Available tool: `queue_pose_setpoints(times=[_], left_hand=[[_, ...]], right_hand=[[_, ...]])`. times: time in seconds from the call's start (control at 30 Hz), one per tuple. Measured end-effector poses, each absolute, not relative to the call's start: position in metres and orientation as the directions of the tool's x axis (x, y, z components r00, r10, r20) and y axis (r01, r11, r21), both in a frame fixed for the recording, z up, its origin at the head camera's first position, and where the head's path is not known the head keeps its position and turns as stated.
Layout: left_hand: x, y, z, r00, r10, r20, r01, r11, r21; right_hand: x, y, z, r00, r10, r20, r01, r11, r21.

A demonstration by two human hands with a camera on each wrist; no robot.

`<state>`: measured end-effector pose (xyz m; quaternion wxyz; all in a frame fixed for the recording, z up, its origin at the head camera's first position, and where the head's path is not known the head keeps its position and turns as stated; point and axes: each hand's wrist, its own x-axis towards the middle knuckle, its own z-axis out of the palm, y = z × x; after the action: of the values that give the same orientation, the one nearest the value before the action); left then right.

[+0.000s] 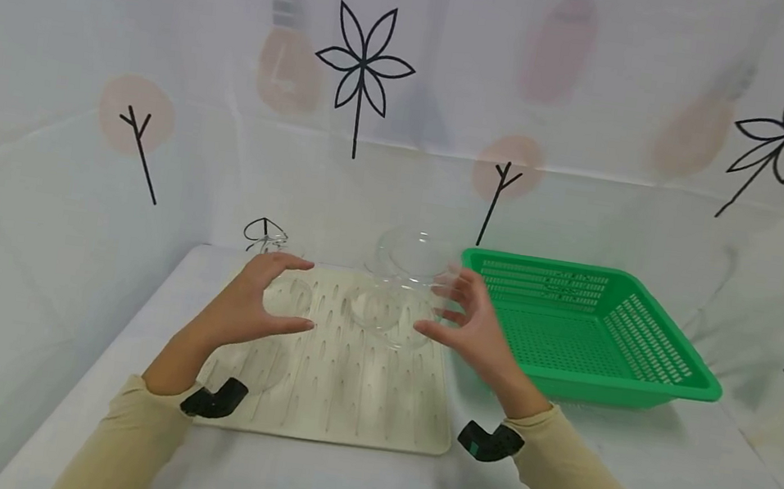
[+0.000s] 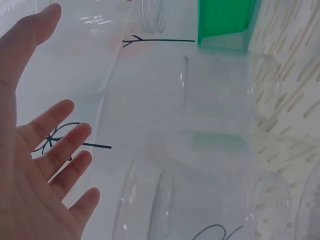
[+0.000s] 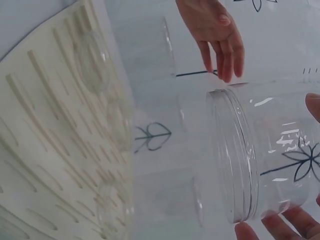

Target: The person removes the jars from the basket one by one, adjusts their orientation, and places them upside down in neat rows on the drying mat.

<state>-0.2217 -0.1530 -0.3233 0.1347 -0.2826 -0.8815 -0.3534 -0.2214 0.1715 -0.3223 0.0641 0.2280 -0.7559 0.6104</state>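
Note:
My right hand [image 1: 481, 330] holds a clear plastic jar [image 3: 235, 160] above the mat, its thumb and fingers curved round the side. In the right wrist view a wide ridged rim circles the jar's mat-facing end. My left hand [image 1: 246, 304] hangs over the left part of the mat with thumb and fingers spread apart and nothing between them. Below the hands, several clear containers [image 3: 167, 45] stand on the cream ribbed mat [image 1: 354, 417]. See-through walls make their outlines hard to separate.
A green slotted basket [image 1: 641, 386] stands to the right of the mat. Behind the white table [image 1: 330, 488] hangs a patterned white cloth [image 1: 424, 116]. Black bands [image 1: 215, 398] sit on both wrists.

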Motion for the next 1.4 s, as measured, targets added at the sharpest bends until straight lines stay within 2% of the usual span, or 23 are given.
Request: queue_pose_setpoints(times=[0.4, 0.7, 1.0, 1.4], left_hand=[[-0.218, -0.192, -0.345, -0.788, 0.372, 0.490, 0.609, 0.585, 0.535], [-0.213, -0.215, -0.357, -0.796, 0.344, 0.499, 0.597, 0.587, 0.547], [-0.207, -0.235, -0.372, -0.844, 0.333, 0.420, 0.534, 0.602, 0.594], [-0.197, -0.257, -0.404, -0.890, 0.338, 0.306, 0.456, 0.659, 0.598]], right_hand=[[-0.232, 0.166, -0.334, -0.907, -0.286, 0.310, -0.369, 0.185, -0.911], [-0.243, 0.166, -0.351, -0.922, -0.300, 0.246, -0.332, 0.283, -0.900], [-0.249, 0.162, -0.366, -0.928, -0.330, 0.172, -0.285, 0.336, -0.898], [-0.247, 0.160, -0.386, -0.915, -0.386, 0.116, -0.249, 0.315, -0.916]])
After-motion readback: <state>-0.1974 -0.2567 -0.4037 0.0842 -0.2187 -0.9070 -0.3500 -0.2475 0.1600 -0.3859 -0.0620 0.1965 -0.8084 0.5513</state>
